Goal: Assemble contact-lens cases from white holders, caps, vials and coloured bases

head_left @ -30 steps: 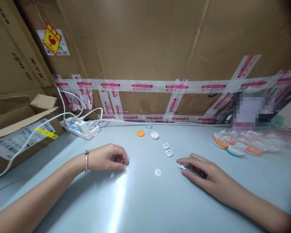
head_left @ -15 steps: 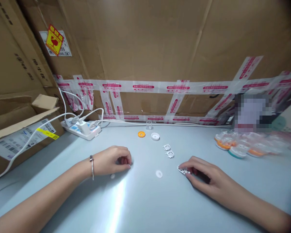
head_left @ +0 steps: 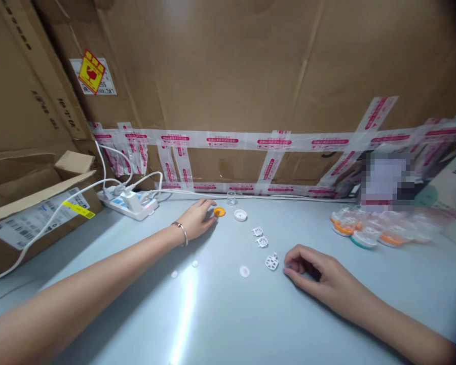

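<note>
The pale counter (head_left: 228, 314) was backed by taped cardboard, and a white power strip (head_left: 131, 204) was seen well to the left of the orange ring (head_left: 219, 212). The left hand (head_left: 197, 219) was stretched to the orange ring, fingertips touching it, nothing grasped. The right hand (head_left: 312, 267), loosely curled and empty, was rested nearer than the ring and to its right, with a white wheel-shaped piece (head_left: 272, 261) just beside its fingertips. A white cap (head_left: 240, 215) was lying just right of the ring
</note>
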The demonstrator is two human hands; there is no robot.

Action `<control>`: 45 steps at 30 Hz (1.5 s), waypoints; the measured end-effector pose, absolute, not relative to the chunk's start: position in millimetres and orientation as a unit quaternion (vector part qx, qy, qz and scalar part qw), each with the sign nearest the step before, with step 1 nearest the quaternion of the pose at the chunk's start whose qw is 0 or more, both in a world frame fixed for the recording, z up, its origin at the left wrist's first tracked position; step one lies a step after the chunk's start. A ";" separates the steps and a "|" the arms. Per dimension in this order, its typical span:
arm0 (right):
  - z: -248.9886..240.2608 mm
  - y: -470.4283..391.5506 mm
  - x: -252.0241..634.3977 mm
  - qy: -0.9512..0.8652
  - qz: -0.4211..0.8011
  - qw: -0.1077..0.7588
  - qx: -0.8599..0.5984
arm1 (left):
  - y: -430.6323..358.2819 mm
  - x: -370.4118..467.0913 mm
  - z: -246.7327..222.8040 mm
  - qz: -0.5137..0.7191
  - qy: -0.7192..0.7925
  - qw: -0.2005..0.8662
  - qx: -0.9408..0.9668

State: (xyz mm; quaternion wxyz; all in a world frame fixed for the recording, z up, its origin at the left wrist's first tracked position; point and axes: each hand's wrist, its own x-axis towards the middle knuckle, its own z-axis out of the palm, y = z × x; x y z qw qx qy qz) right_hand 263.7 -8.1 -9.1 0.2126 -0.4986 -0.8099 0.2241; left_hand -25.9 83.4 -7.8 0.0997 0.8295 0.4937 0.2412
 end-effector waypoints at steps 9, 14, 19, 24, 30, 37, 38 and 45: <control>-7.0 -10.4 264.6 -0.802 0.240 0.226 -0.497 | 87.1 -10.7 1.1 0.255 0.491 0.137 0.821; -6.6 -10.8 264.1 -0.808 0.244 0.222 -0.489 | 26.1 -0.4 22.3 0.294 0.397 0.242 0.835; -6.0 -11.3 263.3 -0.806 0.239 0.221 -0.494 | -4.3 9.9 14.6 0.254 0.360 0.254 0.861; -5.7 -12.3 263.4 -0.808 0.238 0.227 -0.488 | -0.3 12.8 4.3 0.201 0.355 0.227 0.884; -7.3 -12.0 263.9 -0.811 0.242 0.225 -0.483 | -0.5 15.0 3.0 0.178 0.361 0.237 0.884; -10.7 -9.8 264.8 -0.809 0.242 0.230 -0.483 | -2.8 17.6 0.5 0.178 0.385 0.268 0.865; -11.2 -9.3 264.7 -0.809 0.242 0.229 -0.484 | -3.6 17.7 -0.2 0.178 0.385 0.269 0.865; -11.0 -9.8 263.3 -0.805 0.245 0.237 -0.485 | 2.3 -6.4 29.8 0.217 0.376 0.274 0.858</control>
